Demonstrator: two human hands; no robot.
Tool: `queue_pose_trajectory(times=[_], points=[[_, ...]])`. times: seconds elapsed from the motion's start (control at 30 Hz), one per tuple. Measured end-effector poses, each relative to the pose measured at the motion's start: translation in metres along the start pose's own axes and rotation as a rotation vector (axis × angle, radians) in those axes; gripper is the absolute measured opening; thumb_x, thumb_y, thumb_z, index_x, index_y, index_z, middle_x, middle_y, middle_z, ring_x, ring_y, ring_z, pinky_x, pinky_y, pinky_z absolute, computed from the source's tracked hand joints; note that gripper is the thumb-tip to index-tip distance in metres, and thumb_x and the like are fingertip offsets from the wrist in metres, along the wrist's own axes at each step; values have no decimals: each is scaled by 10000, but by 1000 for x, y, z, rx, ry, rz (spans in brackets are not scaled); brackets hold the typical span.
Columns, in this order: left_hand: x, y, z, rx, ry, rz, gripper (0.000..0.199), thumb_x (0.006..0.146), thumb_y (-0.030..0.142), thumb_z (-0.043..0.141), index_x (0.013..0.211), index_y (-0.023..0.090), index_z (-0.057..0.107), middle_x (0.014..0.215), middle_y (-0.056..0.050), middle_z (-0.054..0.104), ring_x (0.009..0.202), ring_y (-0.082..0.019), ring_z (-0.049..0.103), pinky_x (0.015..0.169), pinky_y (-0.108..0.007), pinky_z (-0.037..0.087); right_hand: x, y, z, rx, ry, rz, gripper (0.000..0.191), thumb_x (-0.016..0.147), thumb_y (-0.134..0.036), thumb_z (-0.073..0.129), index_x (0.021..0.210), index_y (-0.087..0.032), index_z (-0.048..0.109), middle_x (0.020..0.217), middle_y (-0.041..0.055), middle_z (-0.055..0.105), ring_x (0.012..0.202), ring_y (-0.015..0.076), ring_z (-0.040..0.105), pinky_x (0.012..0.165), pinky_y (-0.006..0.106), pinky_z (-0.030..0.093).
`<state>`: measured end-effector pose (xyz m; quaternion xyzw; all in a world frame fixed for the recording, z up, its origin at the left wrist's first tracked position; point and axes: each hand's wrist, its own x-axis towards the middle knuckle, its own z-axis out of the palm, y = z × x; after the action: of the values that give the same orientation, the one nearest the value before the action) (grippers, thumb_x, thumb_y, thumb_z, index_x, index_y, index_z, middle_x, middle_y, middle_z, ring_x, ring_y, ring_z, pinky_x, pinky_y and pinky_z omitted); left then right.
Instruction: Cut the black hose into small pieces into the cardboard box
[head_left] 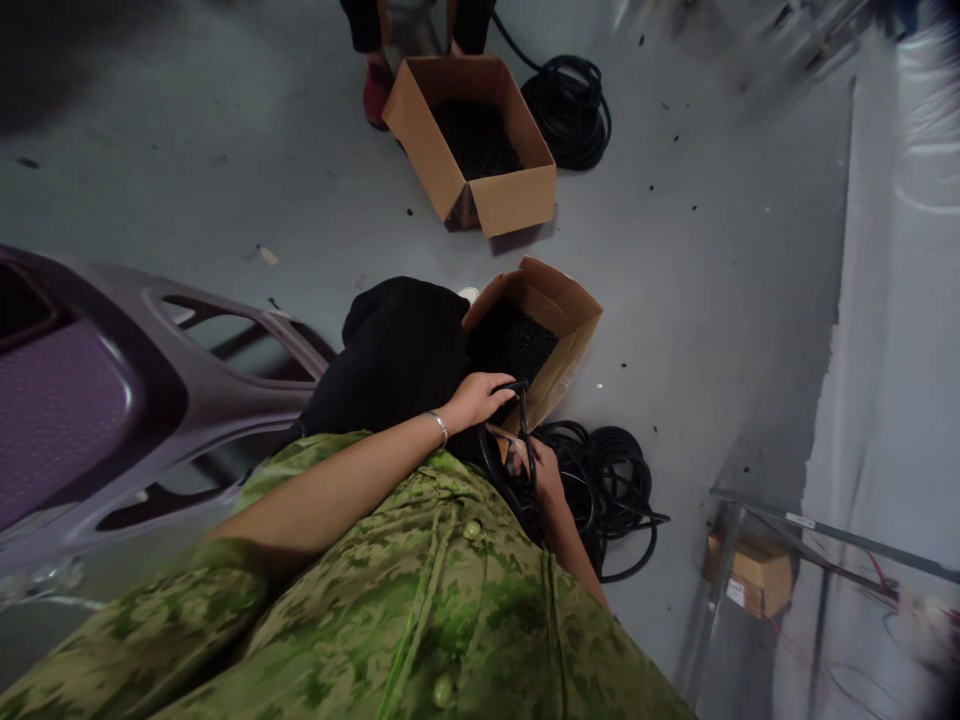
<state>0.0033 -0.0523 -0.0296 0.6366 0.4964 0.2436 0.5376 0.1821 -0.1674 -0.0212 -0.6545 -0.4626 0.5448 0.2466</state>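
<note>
Just in front of my lap, my left hand (478, 399) is closed on a black tube (513, 386), at the near edge of an open cardboard box (574, 300). That box holds many small black pieces (517, 342). My right hand (541, 470), lower and to the right, has its fingers bent around a loop of black tube that runs up to my left hand. Its fingertips are partly hidden by the loop. Coils of black tube (619, 475) lie on the floor beside my right hand.
Ahead, another open cardboard box (516, 203) with black pieces stands before a person's legs (364, 25), next to a black coil (574, 110). A purple plastic chair (67, 410) is at left. A metal frame (724, 560) and small box (761, 575) are at lower right.
</note>
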Motion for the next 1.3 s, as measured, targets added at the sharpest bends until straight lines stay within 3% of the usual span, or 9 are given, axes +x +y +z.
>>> queue_pose_trajectory(times=[1.03,1.3], points=[[-1,0,0,29,-11,16,322,891,278,560,1124,167,753,943,-42,782,883,-207,704,838,-280,528,3,4,1,89,-59,-7,485,863,-661,563,693,-207,573,552,-12,526,538,162,505,566,280,395],[0,-1,0,52,-14,29,288,900,258,572,1101,171,759,903,-33,776,861,-195,704,802,-259,520,2,6,0,78,-32,-25,487,868,-654,565,669,-210,561,542,-13,527,532,157,502,559,275,398]])
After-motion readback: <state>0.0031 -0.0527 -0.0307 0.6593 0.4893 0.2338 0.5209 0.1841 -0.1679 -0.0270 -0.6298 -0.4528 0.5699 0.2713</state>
